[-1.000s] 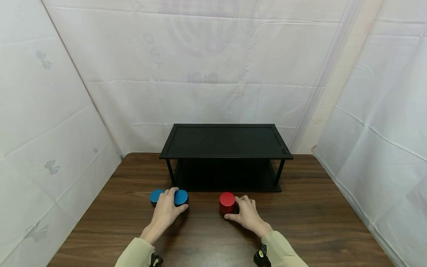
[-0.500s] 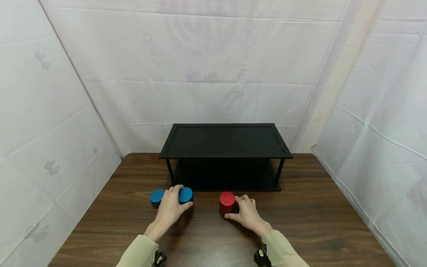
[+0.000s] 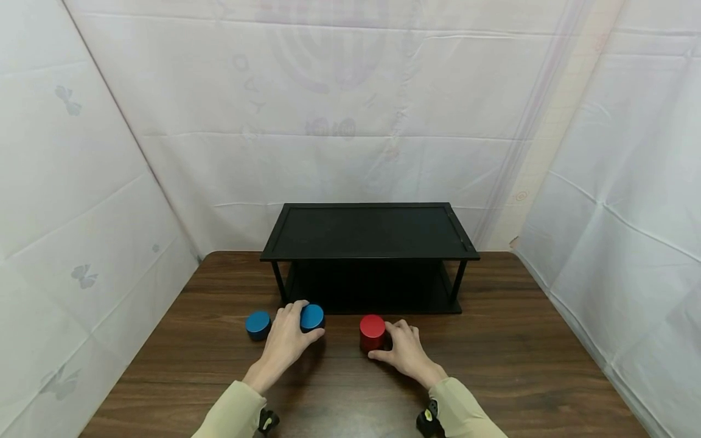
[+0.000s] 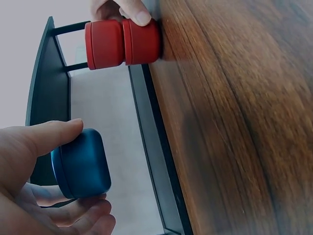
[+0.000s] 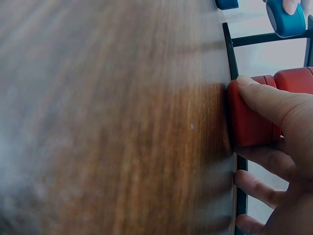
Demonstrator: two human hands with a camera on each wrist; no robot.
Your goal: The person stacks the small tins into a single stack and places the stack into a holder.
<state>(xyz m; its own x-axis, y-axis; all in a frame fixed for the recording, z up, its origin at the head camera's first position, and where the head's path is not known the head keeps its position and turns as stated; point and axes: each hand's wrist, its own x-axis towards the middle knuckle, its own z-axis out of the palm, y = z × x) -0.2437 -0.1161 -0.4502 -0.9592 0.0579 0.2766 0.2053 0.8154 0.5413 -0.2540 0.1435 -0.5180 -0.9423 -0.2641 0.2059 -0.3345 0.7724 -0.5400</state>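
My left hand (image 3: 283, 342) pinches a small round blue tin (image 3: 312, 317) between thumb and fingers. The left wrist view shows this tin raised off the tabletop. Standing on the table to the left is a second blue tin (image 3: 258, 325). Right of centre, two red tins are stacked, the upper red tin (image 4: 105, 44) resting on the lower red tin (image 4: 143, 43). My right hand (image 3: 406, 351) grips the lower one, thumb on its near side and fingers around the far side. From the head view the lower red tin is mostly hidden beneath the upper.
Behind the tins stands a black two-level shelf (image 3: 369, 231) with an open front. Everything rests on a brown wooden table (image 3: 350, 395). White cloth walls (image 3: 350, 121) enclose the back and both sides.
My left hand has moved rightward with the blue tin, away from the other blue tin and closer to the red stack. The right hand and the red tins stay in place.
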